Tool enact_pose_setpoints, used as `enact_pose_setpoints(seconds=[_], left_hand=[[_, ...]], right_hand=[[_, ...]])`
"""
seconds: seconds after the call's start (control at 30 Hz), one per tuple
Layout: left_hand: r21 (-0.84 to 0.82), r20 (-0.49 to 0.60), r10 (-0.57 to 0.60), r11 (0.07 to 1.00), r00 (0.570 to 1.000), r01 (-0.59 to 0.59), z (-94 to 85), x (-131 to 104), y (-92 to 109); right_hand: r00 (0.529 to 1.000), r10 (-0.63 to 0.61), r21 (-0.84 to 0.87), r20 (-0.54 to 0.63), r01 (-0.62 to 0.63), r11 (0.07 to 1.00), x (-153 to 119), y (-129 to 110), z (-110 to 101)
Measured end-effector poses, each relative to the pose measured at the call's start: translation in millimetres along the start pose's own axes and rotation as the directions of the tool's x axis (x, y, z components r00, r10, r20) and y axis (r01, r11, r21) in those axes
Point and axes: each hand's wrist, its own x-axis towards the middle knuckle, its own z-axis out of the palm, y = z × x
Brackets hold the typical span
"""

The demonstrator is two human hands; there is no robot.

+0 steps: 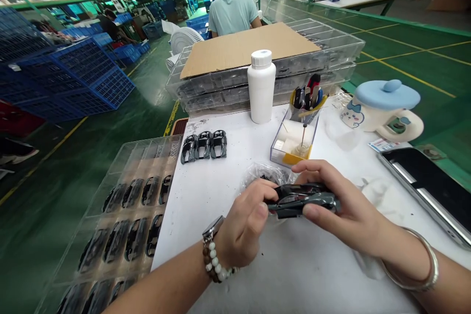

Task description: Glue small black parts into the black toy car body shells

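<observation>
Between my two hands is a glossy black plastic part (303, 200), long and curved, with its exact kind unclear. My left hand (245, 223) pinches its left end with bent fingers. My right hand (342, 198) grips the other end, thumb along the near side and fingers over the far side. Just behind it lies a clear plastic bag (263, 172) with small dark pieces inside, partly hidden by my hands. Three similar black parts (204, 146) stand in a row on the white table (206, 196), left of the bag.
A clear compartment tray (121, 169) of similar parts sits lower left. Behind are a white bottle (261, 88), a small clear box (294, 140), a cup of tools (307, 100) and stacked trays under cardboard (246, 49). At right are a lidded mug (371, 113) and a phone-like device (430, 191).
</observation>
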Motion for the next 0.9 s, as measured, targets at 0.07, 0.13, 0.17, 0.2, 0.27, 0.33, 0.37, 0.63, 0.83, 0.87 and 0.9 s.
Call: enact_pose_setpoints(seconds=[0.07, 0.13, 0.17, 0.2, 0.27, 0.33, 0.37, 0.63, 0.83, 0.87, 0.9], left_hand=[[-0.023, 0.012, -0.015, 1.0, 1.0, 0.015, -0.1, -0.5, -0.6], [-0.037, 0.02, -0.062, 0.997, 0.998, 0.063, 0.2, -1.5, -1.1], [-0.046, 0.019, -0.089, 0.995, 0.996, 0.089, 0.5, -2.1, -1.4], [-0.058, 0.016, -0.112, 0.992, 0.994, 0.113, 0.8, -2.6, -1.6], [-0.085, 0.007, -0.136, 0.987, 0.991, 0.136, 1.2, -3.2, -2.2], [-0.094, 0.0, -0.141, 0.986, 0.99, 0.141, 1.3, -3.1, -2.7], [-0.092, -0.003, -0.143, 0.986, 0.99, 0.142, 1.2, -3.0, -3.0], [-0.05, -0.015, -0.162, 0.986, 0.987, 0.161, 1.1, -3.1, -2.2], [-0.083, -0.001, -0.222, 0.972, 0.975, 0.221, 1.7, -1.7, -0.5], [-0.09, 0.005, -0.236, 0.968, 0.972, 0.235, 1.9, -1.6, -0.6], [-0.096, 0.008, -0.251, 0.963, 0.968, 0.25, 2.0, -1.6, -0.7]], right_hand=[[0.999, 0.03, 0.009, -0.028, -0.029, 1.0, 1.7, 0.3, 0.5], [0.997, 0.054, 0.017, -0.048, -0.054, 0.998, 3.0, 0.6, 0.5], [0.996, 0.063, 0.022, -0.055, -0.062, 0.998, 3.3, 0.8, 0.4], [0.996, 0.073, 0.026, -0.058, -0.071, 0.997, 3.6, 0.9, 0.2], [0.994, 0.093, 0.028, -0.063, -0.092, 0.995, 3.7, 1.3, -0.3], [0.991, 0.109, 0.02, -0.076, -0.107, 0.994, 3.7, 1.7, -0.4], [0.99, 0.115, 0.014, -0.082, -0.114, 0.993, 3.8, 1.8, -0.4], [0.987, 0.143, -0.092, -0.069, -0.149, 0.985, 5.5, -2.3, -0.6], [0.977, 0.207, -0.133, -0.045, -0.212, 0.968, 6.5, -4.5, -0.1], [0.976, 0.211, -0.141, -0.044, -0.215, 0.966, 6.6, -3.4, 0.2], [0.979, 0.194, -0.16, -0.063, -0.202, 0.966, 6.6, -1.9, 0.5]])
